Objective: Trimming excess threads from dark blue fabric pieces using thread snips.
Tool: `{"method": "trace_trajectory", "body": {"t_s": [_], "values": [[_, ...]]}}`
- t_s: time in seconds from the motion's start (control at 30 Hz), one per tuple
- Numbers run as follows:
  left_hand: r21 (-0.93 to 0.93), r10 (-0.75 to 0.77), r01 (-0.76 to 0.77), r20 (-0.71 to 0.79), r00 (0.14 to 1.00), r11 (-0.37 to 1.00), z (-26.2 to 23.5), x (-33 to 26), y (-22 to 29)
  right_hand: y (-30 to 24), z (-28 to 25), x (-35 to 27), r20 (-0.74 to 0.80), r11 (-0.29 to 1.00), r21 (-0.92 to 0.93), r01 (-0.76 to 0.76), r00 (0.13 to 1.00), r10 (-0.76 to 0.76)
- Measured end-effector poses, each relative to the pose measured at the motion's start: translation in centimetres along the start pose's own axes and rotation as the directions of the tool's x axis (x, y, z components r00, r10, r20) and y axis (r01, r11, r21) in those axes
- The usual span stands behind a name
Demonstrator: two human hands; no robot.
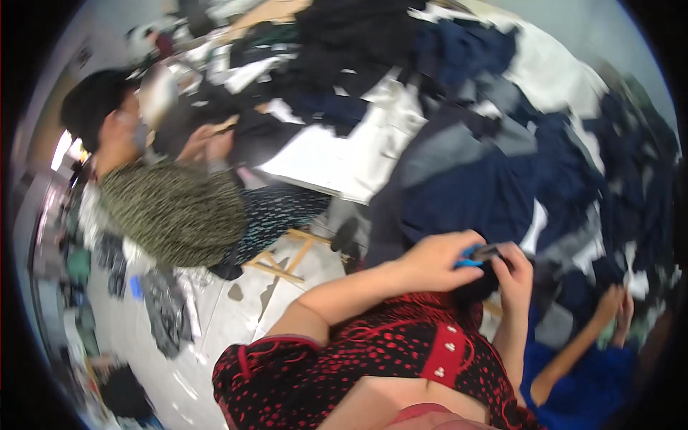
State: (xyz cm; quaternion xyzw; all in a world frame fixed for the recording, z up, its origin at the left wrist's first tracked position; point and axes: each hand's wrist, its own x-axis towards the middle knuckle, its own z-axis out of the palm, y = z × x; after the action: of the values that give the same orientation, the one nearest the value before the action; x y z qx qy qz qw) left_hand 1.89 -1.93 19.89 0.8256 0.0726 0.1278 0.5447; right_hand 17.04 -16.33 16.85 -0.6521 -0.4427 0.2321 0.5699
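My left hand (446, 259) is closed around blue-handled snips (469, 257), whose dark blades point toward my right hand. The fingers of my right hand (514, 276) are pinched at a piece of dark cloth (476, 288), just beside the blade tips. Part of this cloth hangs below both hands, in front of my red and black clothing. Navy fabric (459, 197) lies heaped just beyond my hands.
Dark and grey garments cover much of the white table (322, 161). A person (172, 211) sits at the left, near a wooden stool (287, 261); another person in blue (584, 380) works at the right. A grey plastic bag (167, 308) lies on the floor.
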Motion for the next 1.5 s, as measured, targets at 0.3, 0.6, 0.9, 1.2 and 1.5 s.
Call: {"method": "trace_trajectory", "body": {"t_s": [0.3, 0.6, 0.9, 1.2, 1.5], "values": [[0.026, -0.067, 0.069, -0.076, 0.995, 0.997, 2.1, 0.2, -3.3, -0.5, 0.4, -0.6, -0.016, 0.998, -0.056, -0.016, 1.0, 0.015], [0.067, 0.094, -0.09, -0.055, 0.994, 0.994, 1.5, 0.7, -4.3, -0.2, 0.4, -0.3, -0.02, 0.999, -0.037, -0.034, 0.999, 0.033], [-0.055, 0.013, -0.019, -0.101, 0.995, 0.998, 0.6, 0.4, -4.5, 0.7, 0.0, -0.9, -0.008, 0.991, -0.107, -0.079, 0.997, 0.078], [-0.09, 0.038, -0.04, -0.022, 0.999, 0.995, 2.2, 0.2, -4.3, -0.3, 1.1, -0.7, -0.029, 0.992, -0.109, -0.057, 0.998, 0.054], [-0.063, 0.097, -0.1, -0.053, 0.994, 0.993, 2.1, 0.2, -5.0, 0.2, 0.0, -1.2, -0.084, 0.994, -0.111, -0.008, 0.996, -0.001]]}}
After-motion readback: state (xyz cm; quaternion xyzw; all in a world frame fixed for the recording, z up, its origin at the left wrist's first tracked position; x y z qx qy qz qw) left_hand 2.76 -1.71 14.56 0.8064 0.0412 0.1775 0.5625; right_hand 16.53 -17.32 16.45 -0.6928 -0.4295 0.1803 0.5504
